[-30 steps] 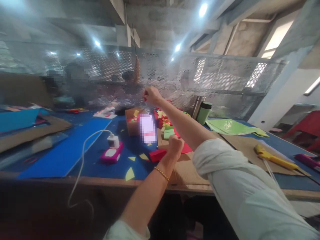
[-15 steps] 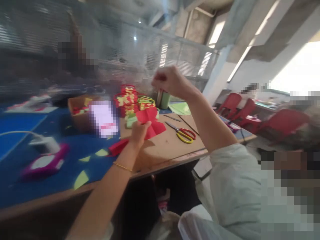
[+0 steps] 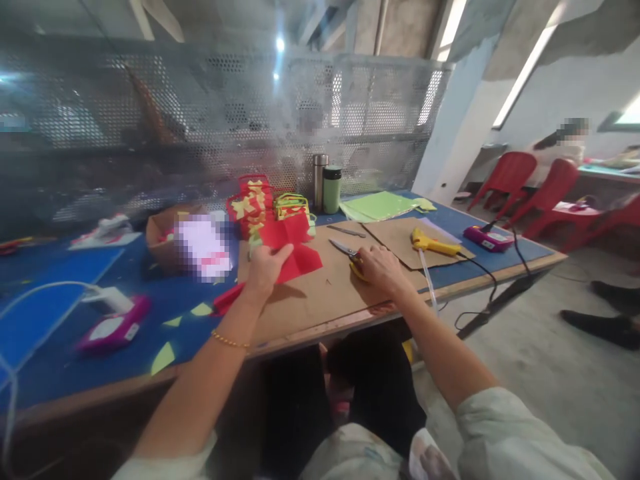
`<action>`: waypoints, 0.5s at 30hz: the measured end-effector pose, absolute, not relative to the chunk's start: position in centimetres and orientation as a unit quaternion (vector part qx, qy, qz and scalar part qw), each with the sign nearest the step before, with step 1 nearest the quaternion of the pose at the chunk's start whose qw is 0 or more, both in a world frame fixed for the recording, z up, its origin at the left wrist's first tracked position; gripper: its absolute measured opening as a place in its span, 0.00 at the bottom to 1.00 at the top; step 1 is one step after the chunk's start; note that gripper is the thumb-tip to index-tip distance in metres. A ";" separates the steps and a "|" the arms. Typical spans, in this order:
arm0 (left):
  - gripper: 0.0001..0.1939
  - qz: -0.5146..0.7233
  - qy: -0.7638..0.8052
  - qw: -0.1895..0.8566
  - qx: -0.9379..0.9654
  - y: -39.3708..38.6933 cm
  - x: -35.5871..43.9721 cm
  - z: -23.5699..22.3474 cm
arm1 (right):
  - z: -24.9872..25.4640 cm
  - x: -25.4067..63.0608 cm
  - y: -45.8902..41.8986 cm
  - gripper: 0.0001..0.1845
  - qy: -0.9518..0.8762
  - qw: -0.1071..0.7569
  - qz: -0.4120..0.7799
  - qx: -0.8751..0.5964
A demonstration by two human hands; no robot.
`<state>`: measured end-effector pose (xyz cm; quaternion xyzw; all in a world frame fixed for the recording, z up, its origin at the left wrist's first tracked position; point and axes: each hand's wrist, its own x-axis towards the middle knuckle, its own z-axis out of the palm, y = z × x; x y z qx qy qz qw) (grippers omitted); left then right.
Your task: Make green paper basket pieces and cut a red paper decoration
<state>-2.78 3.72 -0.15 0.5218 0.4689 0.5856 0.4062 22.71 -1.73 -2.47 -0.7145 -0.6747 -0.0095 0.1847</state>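
My left hand [image 3: 265,272] pinches a folded piece of red paper [image 3: 303,261] between thumb and fingers, above the brown cardboard [image 3: 320,300]. My right hand [image 3: 383,267] has its fingers curled over the handles of the scissors [image 3: 342,248]. The scissors lie on the cardboard with their blades pointing away to the left; the hand covers most of the handles. Just behind them rests a slim grey blade-like tool [image 3: 347,231]. A strip of red material [image 3: 227,299] lies by my left wrist.
A yellow glue gun [image 3: 437,245] lies on cardboard at the right, its cord running to a purple power strip [image 3: 487,237]. Red and yellow decorated pieces [image 3: 250,203], a green bottle [image 3: 332,190] and a steel flask [image 3: 319,180] stand behind. A cardboard box [image 3: 163,243] sits left.
My right hand has come down from the air onto the scissors. My left hand still holds the red paper. The view has turned to the right.
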 end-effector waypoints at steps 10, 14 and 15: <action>0.16 0.614 0.499 0.285 0.541 3.1 -4.2 1.1 | -1.9 21.7 -2.4 0.32 -0.666 0.438 0.268 -0.541; 0.17 0.632 0.490 0.247 0.547 3.7 -5.1 3.5 | -0.8 20.0 -3.2 0.37 -0.558 0.501 0.480 -0.456; 0.18 0.640 0.485 0.229 0.551 4.0 -5.4 4.2 | -0.7 19.7 -3.4 0.38 -0.542 0.499 0.498 -0.457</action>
